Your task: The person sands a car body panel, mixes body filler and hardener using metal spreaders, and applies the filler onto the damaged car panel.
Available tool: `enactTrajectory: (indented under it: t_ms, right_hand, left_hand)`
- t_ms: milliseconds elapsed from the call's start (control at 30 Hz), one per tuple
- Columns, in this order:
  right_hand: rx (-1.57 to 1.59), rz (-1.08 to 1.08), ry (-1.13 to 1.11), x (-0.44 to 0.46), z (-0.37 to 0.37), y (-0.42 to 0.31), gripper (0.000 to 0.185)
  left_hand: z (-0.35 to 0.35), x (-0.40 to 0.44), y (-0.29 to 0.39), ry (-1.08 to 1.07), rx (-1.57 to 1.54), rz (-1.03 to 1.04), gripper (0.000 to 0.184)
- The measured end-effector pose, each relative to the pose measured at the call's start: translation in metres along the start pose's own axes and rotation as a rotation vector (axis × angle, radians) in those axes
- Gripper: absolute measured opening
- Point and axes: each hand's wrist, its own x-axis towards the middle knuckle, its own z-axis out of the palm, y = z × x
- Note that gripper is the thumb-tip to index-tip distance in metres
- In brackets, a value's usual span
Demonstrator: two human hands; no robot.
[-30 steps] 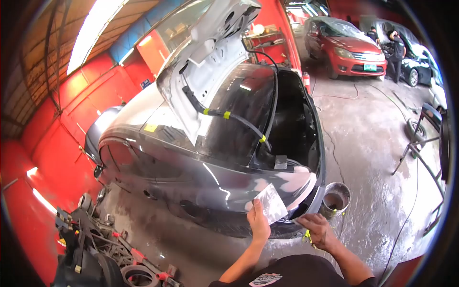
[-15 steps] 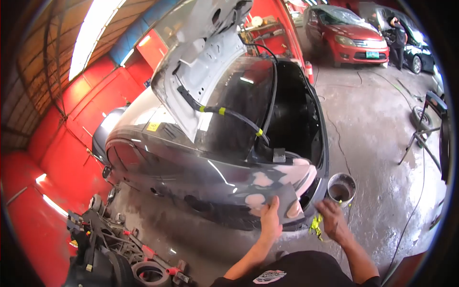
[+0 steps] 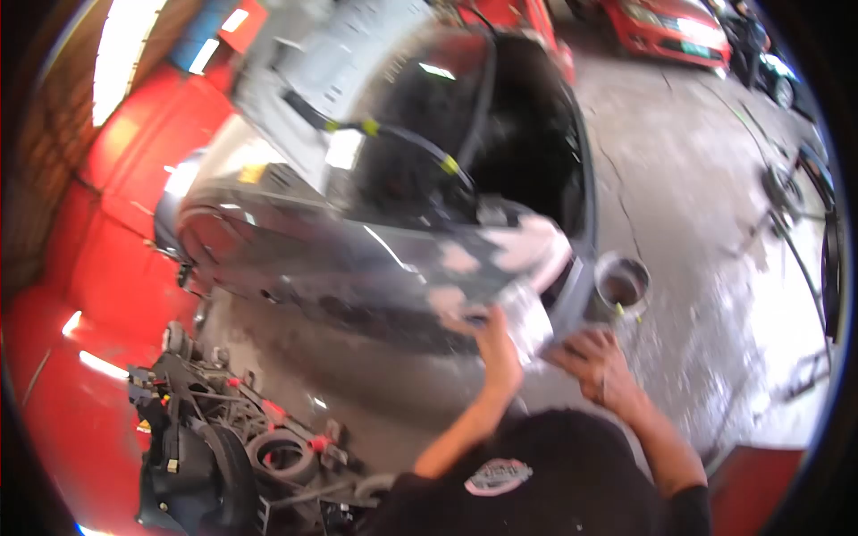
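My left hand (image 3: 499,357) grips a sheet of sandpaper (image 3: 527,323), its pale back turned up and blurred by motion. Close to the sheet's lower right edge is my right hand (image 3: 601,368), fingers together and smeared; whether they pinch the sheet is unclear. Just beyond both hands is the rear corner of a dark grey car (image 3: 393,259), with pinkish filler patches (image 3: 527,246) on its panel. Its trunk lid (image 3: 313,98) stands raised over the open trunk (image 3: 527,134). A small grey block (image 3: 491,212) rests at the trunk edge.
A round tub (image 3: 623,281) stands on the wet concrete floor at right, with yellow-green scraps (image 3: 619,310) beside it. Car parts (image 3: 232,438) lie at lower left. A red vehicle (image 3: 670,31) and another person (image 3: 749,45) are at the back right. Cables cross the floor.
The sandpaper has turned from its grey face to its pale back. My right hand has come in from the right to the sheet's edge. The view has tilted down.
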Motion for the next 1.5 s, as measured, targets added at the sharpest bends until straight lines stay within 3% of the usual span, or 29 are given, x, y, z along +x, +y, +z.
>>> enactTrajectory:
  t_ms: [33, 67, 133, 167, 333, 400, 467, 567, 600, 700, 767, 867, 1000, 1100, 1333, 1400, 1467, 1500]
  right_hand:
    - [-0.041, -0.020, -0.015, -0.005, 0.004, 0.011, 0.056]
    - [-0.028, -0.021, 0.019, -0.015, 0.023, 0.028, 0.052]
    - [0.289, 0.148, 0.098, -0.012, 0.002, 0.025, 0.046]
    - [0.439, 0.140, 0.160, -0.007, -0.010, 0.025, 0.060]
    - [0.446, -0.210, 0.220, 0.008, -0.033, 0.004, 0.067]
    - [0.360, -0.121, 0.165, 0.001, -0.023, 0.004, 0.069]
    - [0.235, 0.011, 0.075, -0.011, -0.004, 0.015, 0.072]
    - [0.042, -0.004, -0.034, -0.029, 0.014, 0.039, 0.070]
    - [0.160, 0.074, -0.053, -0.036, 0.020, 0.043, 0.067]
    - [0.106, 0.274, 0.088, -0.015, -0.013, 0.021, 0.061]
    - [0.071, 0.148, 0.111, 0.003, -0.022, 0.010, 0.057]
    - [-0.088, -0.025, 0.102, 0.011, -0.013, -0.011, 0.045]
    - [-0.026, 0.000, 0.042, -0.011, 0.003, -0.016, 0.042]
    - [0.014, 0.023, -0.076, -0.031, 0.004, -0.010, 0.060]
    - [0.048, 0.081, -0.075, -0.077, 0.008, 0.022, 0.059]
    - [0.237, 0.192, 0.081, -0.084, 0.010, 0.027, 0.063]
    - [0.416, 0.264, 0.217, -0.082, -0.002, 0.027, 0.069]
    - [0.439, 0.203, 0.237, -0.077, -0.013, 0.022, 0.069]
  left_hand:
    - [0.002, 0.005, 0.006, 0.066, -0.081, -0.042, 0.060]
    - [0.004, 0.011, 0.011, 0.117, -0.017, 0.048, 0.049]
    - [0.013, 0.004, 0.043, -0.055, -0.061, -0.049, 0.047]
    - [0.015, 0.003, 0.043, -0.114, -0.078, -0.068, 0.048]
    - [0.006, -0.025, 0.009, -0.250, -0.238, -0.491, 0.042]
    - [0.017, -0.036, 0.017, -0.188, -0.278, -0.581, 0.038]
    - [0.009, -0.030, 0.013, -0.242, -0.288, -0.550, 0.037]
    - [0.004, -0.026, 0.014, -0.245, -0.211, -0.422, 0.037]
    - [0.010, -0.030, 0.026, -0.257, -0.144, -0.352, 0.040]
    - [0.019, -0.034, 0.033, -0.253, 0.044, -0.248, 0.048]
    - [0.021, -0.039, 0.031, -0.224, 0.135, -0.305, 0.054]
    - [0.022, -0.042, 0.018, -0.264, 0.332, -0.101, 0.056]
    - [0.020, -0.041, 0.012, -0.228, 0.246, -0.170, 0.056]
    - [0.028, -0.048, 0.010, -0.161, 0.275, -0.206, 0.054]
    - [0.031, -0.037, 0.004, -0.081, 0.125, -0.194, 0.051]
    - [0.039, -0.032, 0.016, -0.121, 0.073, -0.153, 0.051]
    - [0.029, -0.031, -0.003, -0.119, 0.061, -0.270, 0.049]
    - [0.023, -0.032, -0.010, -0.119, 0.059, -0.323, 0.048]
